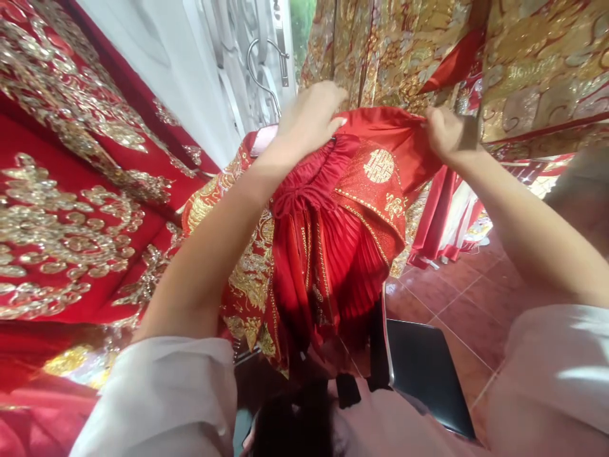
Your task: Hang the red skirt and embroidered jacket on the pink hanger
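While in hands, red gown vertical

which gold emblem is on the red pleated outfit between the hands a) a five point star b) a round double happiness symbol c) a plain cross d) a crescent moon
b. The round gold double happiness symbol is on the red pleated outfit, just below and between the left hand and the right hand.
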The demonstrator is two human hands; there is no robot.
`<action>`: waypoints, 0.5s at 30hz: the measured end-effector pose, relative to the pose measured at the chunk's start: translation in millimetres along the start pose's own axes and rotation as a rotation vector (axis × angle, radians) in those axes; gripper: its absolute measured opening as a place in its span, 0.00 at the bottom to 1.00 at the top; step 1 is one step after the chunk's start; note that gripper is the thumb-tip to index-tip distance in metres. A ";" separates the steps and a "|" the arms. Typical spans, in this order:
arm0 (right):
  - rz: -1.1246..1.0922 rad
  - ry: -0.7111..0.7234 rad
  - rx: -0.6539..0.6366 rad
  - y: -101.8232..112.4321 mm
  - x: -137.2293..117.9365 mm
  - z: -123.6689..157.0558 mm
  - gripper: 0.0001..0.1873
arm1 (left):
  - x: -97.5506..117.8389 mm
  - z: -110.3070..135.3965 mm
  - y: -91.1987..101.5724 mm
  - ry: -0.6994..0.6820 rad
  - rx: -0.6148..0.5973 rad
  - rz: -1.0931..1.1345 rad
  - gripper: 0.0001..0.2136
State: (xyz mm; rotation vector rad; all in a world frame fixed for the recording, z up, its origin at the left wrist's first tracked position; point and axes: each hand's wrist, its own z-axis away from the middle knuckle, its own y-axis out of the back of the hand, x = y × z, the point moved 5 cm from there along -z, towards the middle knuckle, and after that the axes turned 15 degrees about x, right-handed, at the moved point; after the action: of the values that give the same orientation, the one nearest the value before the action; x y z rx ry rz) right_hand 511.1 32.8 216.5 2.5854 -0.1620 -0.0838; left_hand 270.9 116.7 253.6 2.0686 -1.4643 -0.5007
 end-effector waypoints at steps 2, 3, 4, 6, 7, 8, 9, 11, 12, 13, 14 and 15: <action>0.122 0.023 -0.044 3.7 1.6 -9.0 0.19 | 19.6 13.0 -8.0 -0.210 0.018 -0.091 0.19; 0.194 0.035 -0.073 5.7 -1.1 -14.5 0.20 | 28.0 21.3 -15.1 -0.289 -0.002 -0.126 0.20; 0.264 0.048 -0.102 9.3 -6.5 -20.1 0.22 | 33.9 29.4 -22.9 -0.337 -0.020 -0.158 0.21; 0.375 0.070 -0.116 25.6 -24.4 -29.1 0.25 | 37.7 41.2 -37.6 -0.343 -0.026 -0.228 0.22; 0.414 0.080 -0.104 38.3 -36.0 -30.9 0.26 | 36.3 44.5 -43.8 -0.314 -0.018 -0.266 0.22; 0.447 0.098 -0.075 53.1 -48.7 -30.1 0.27 | 33.6 46.2 -49.2 -0.279 -0.012 -0.308 0.22; 0.472 0.131 -0.037 68.5 -62.0 -26.0 0.28 | 30.5 46.8 -54.0 -0.250 -0.014 -0.352 0.22; 0.490 0.233 0.062 94.5 -86.8 -7.3 0.30 | 24.8 45.7 -60.7 -0.208 -0.027 -0.432 0.23; 0.473 0.287 0.106 101.9 -96.5 6.8 0.31 | 22.7 44.9 -62.6 -0.198 -0.032 -0.461 0.23; 0.438 0.330 0.140 104.5 -102.9 22.6 0.30 | 21.2 44.4 -63.8 -0.194 -0.035 -0.483 0.23; 0.389 0.354 0.153 101.5 -105.1 38.8 0.27 | 20.2 44.6 -64.5 -0.195 -0.039 -0.497 0.22; 0.338 0.348 0.140 93.7 -102.3 53.8 0.26 | 19.2 45.5 -64.9 -0.196 -0.047 -0.507 0.21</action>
State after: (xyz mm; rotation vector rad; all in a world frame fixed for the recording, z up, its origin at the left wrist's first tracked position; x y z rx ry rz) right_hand 395.5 -60.7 222.7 2.6218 -0.4838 0.5126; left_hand 298.5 105.1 177.7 2.4066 -0.9989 -0.9466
